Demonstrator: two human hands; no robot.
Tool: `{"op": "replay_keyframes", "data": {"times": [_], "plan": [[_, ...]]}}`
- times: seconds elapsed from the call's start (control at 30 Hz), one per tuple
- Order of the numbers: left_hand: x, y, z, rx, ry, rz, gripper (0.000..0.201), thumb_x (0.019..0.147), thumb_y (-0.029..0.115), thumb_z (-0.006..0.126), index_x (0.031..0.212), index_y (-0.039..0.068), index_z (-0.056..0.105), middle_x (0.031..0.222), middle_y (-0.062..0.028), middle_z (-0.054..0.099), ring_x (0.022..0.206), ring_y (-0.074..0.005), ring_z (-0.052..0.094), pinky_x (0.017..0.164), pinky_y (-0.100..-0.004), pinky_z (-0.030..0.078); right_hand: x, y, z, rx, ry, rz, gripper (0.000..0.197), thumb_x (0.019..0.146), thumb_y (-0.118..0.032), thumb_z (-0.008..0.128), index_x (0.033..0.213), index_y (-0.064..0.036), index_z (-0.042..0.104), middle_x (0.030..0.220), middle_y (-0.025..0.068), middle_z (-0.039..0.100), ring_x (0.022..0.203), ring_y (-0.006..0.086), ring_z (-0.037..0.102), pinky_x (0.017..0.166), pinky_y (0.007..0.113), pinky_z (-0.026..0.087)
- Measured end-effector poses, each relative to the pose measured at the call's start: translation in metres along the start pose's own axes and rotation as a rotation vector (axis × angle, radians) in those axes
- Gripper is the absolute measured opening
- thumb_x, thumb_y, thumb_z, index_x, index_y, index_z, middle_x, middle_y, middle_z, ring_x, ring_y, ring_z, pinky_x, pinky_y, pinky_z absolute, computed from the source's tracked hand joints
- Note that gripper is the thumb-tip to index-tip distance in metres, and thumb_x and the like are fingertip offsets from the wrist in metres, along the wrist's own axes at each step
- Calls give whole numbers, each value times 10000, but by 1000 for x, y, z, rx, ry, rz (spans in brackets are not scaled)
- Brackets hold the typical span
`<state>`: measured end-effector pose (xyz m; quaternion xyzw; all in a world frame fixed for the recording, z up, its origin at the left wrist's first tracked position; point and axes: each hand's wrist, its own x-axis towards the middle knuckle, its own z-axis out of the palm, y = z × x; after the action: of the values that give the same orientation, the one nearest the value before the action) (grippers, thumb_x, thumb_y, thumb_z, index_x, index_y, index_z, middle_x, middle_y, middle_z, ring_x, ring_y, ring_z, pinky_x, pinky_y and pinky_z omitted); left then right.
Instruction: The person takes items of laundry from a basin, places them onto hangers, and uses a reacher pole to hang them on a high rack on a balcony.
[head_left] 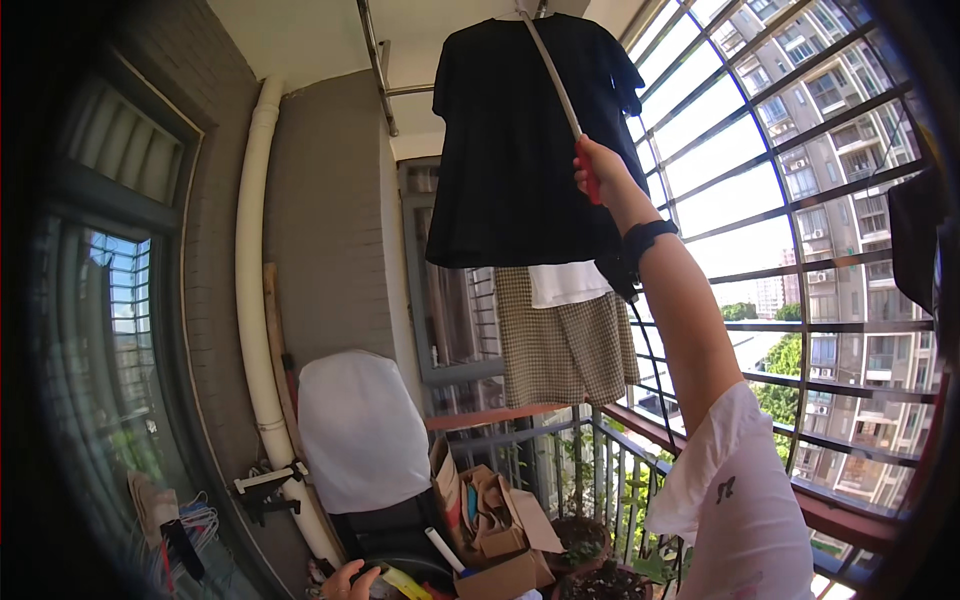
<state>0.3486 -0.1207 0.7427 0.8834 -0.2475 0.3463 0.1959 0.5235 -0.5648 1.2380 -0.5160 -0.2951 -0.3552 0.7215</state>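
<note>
My right hand [594,170] is raised and wrapped around the red handle of a pale clothes-hanging pole [553,72]. The pole runs up across a black short-sleeved top [520,150], and its upper end reaches the garment's neckline. How the tip meets the hanger is too small to tell. A dark band [646,238] circles my right wrist. Down at the lower edge, my left hand [350,582] shows only in part, fingers apart with nothing visible in them. Close to it lies a yellow-green item [405,583].
Behind the top hang checked shorts [560,340] and a white garment [570,284]. Window bars [800,200] line the right side. Below stand a white-covered chair back [362,430], open cardboard boxes [500,535] and potted plants [580,540]. A drainpipe [255,250] rises at left.
</note>
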Motion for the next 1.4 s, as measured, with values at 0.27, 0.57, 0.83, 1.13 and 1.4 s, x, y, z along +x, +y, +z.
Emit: {"op": "replay_keyframes", "data": {"times": [0.27,0.57,0.83,1.13,1.4], "plan": [[-18,7,11,-27,14,-80,646,792,317,679,1317,83,383,1338,-172,346,1235,-376,331,994,-526,259,0,10,-9,75,64,66,228,881,-355,579,948,-144,526,716,35,506,481,126,450,421,253,357],[-23,9,21,-23,-35,-59,635,790,304,686,1305,80,389,1322,-185,346,1210,-387,341,978,-525,273,-25,40,-53,27,76,-5,260,887,-365,574,1055,-169,548,708,29,504,472,124,452,412,253,355],[-51,14,42,-161,-63,-93,653,790,299,697,1310,70,376,1301,-191,351,1211,-387,336,990,-498,282,-98,62,-90,-1,2,-58,259,917,-356,533,1041,-129,530,696,21,504,434,104,434,387,224,341],[-122,20,48,-217,-31,-263,647,765,242,723,1303,78,402,1324,-209,344,1219,-388,346,991,-470,318,-118,46,-91,2,15,-63,320,922,-334,532,1154,-115,505,742,38,530,473,113,454,417,231,378],[-205,29,39,-249,8,-571,550,869,259,625,1341,135,370,1368,-159,308,1278,-355,280,1026,-489,292,-127,10,-60,65,-105,-142,307,914,-385,534,970,-89,475,775,31,537,479,81,417,436,223,346]]}}
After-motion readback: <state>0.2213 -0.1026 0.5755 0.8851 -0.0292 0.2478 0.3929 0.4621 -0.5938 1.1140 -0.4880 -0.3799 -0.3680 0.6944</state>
